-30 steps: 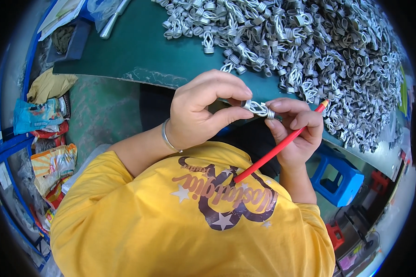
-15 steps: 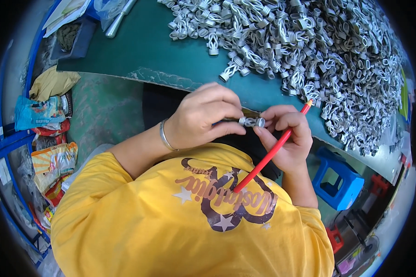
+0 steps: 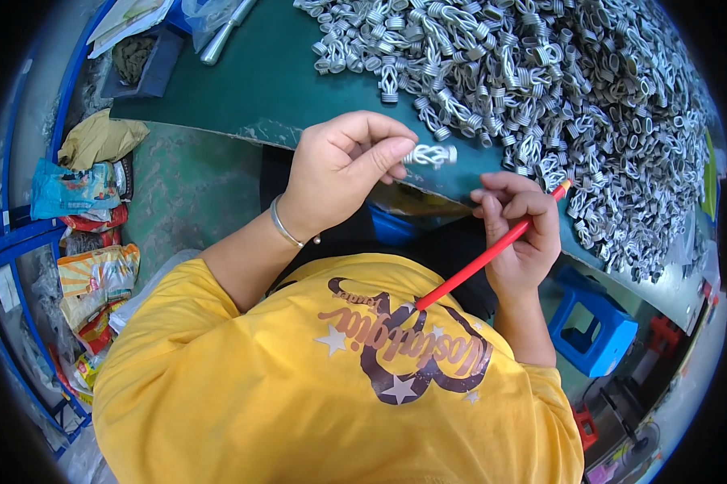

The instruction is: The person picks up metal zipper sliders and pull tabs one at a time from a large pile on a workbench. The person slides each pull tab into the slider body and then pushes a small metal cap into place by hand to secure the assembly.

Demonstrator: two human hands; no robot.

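My left hand (image 3: 343,173) pinches a small grey-white looped band piece (image 3: 430,154) between thumb and fingers, holding it just above the near edge of the green table (image 3: 250,89). My right hand (image 3: 520,230) is apart from it, lower and to the right, closed around a long red stick (image 3: 484,256) that slants down toward my yellow shirt. A silver bracelet (image 3: 285,227) circles my left wrist. A large heap of the same grey-white looped pieces (image 3: 557,89) covers the far right of the table.
A blue plastic stool (image 3: 593,327) stands on the floor at lower right. Snack bags and wrappers (image 3: 81,242) lie in blue crates at left. A dark tray (image 3: 141,60) and clear bags sit at the table's far-left corner. A blue bin (image 3: 391,226) shows under the table edge.
My hands have come apart: the left one carried the looped piece up and left, and the right one with the red stick dropped slightly to the right.
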